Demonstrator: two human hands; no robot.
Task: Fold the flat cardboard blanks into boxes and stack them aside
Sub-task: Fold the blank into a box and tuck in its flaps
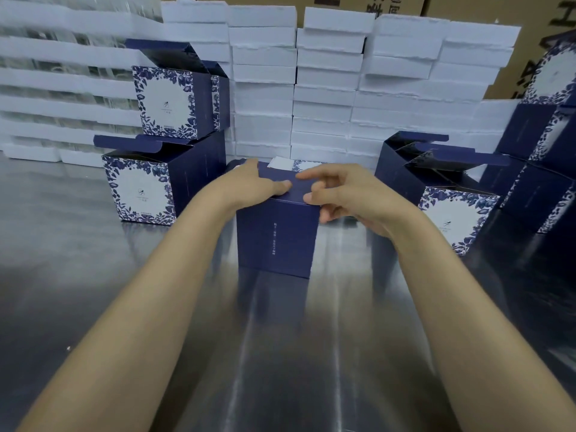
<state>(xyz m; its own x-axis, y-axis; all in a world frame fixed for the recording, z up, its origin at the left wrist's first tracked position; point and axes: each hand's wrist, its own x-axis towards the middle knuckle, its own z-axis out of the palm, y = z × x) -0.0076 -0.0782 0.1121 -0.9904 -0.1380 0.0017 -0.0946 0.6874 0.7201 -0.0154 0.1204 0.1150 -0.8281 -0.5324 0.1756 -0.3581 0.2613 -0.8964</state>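
Observation:
A dark blue cardboard box [276,238] stands upright in the middle of the metal table [93,291], a line of small white text down its near face. My left hand [252,185] lies over its top left corner, fingers pressing the top flap down. My right hand [346,194] is at the top right corner, fingers spread and loosely bent, fingertips touching the flap edge. Two folded boxes with blue floral fronts are stacked at the left, the lower [146,188] and upper [177,101], their top flaps open.
More folded blue boxes stand at the right, one [448,210] near my right wrist and a taller pile [545,151] at the edge. White foam trays [327,88] are stacked in a wall behind. Brown cartons [467,4] stand at the back.

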